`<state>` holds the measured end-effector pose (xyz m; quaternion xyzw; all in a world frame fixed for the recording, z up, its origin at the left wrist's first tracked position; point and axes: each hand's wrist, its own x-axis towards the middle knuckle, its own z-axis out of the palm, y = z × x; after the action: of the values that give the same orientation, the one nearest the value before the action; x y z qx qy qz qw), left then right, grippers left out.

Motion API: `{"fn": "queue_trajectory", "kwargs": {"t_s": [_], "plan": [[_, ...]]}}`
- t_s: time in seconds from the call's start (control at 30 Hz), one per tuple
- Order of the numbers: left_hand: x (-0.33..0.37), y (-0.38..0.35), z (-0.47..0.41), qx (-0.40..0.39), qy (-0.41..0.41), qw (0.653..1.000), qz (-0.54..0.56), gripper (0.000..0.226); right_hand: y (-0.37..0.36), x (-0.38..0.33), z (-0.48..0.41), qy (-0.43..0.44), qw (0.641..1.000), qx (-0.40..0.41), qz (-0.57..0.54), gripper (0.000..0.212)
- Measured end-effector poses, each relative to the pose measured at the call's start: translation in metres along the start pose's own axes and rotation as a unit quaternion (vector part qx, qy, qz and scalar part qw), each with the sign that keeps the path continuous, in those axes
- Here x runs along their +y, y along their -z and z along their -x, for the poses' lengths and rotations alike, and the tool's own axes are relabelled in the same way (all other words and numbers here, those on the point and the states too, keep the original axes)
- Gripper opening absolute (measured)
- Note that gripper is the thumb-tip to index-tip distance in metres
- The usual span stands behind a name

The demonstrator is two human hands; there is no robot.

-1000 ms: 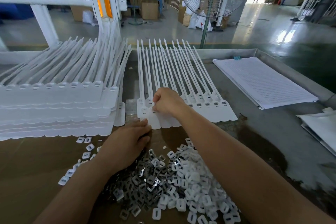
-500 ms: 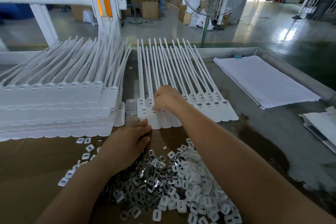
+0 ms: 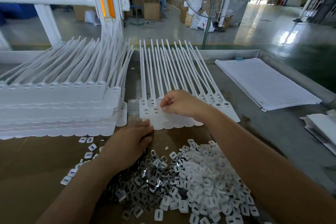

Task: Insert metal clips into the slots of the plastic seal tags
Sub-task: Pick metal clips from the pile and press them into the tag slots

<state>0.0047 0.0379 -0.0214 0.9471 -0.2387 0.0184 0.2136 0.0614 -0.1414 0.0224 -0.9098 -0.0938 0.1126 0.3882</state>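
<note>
Clips (image 3: 154, 176) are judged light and slippery (best pinched edgewise); what the right hand (image 3: 181, 104) pinches cannot be told.

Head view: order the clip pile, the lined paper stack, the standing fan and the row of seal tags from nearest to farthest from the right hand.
1. row of seal tags: under the right hand, touching it.
2. clip pile: just toward the person.
3. lined paper stack: off to the right.
4. standing fan: far back, behind everything.
</note>
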Motion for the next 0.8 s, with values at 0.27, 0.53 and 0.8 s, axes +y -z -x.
{"fn": "queue_trajectory", "kwargs": {"t_s": [0.27, 0.53, 0.8], "plan": [[-0.001, -0.002, -0.001, -0.001, 0.004, 1.000, -0.002, 0.041, 0.021, 0.011, 0.051, -0.003, 0.997, -0.051, 0.051, 0.008], [-0.003, -0.002, -0.002, -0.005, 0.003, 1.000, -0.002, 0.041, 0.022, 0.029, 0.061, -0.034, 0.994, -0.059, 0.082, 0.010], [-0.005, -0.003, -0.002, 0.001, 0.002, 1.000, -0.003, 0.042, 0.013, 0.025, 0.064, -0.043, 0.986, -0.067, 0.147, 0.010]]}}
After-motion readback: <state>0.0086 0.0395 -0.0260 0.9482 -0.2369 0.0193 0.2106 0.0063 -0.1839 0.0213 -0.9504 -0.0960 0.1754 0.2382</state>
